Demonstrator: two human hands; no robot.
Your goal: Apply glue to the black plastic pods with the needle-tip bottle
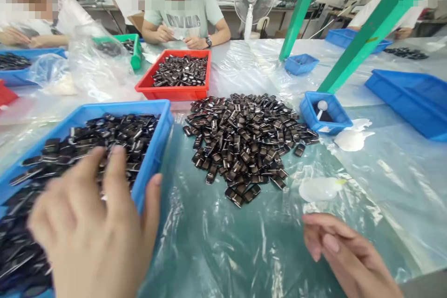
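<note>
Left hand (94, 233) is spreading wide over the near blue tray (153, 149) of dark parts (104, 135), thumb on its rim. You are holding your right hand (349, 256) empty, fingers loosely curled, near the loose pile (244, 139). Keep fingers flat; rake gently.

Small-parts assembly workshop: plastic-covered shared table (244, 242), parts-filled bins (153, 149), seated co-workers (181, 14).

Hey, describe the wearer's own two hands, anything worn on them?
Both are bare: no gloves, rings or watch in view. The left hand shows short, unpainted nails and no sleeve up to the picture's edge. The right hand also has plain nails; its wrist leaves the frame with no sleeve visible.
</note>
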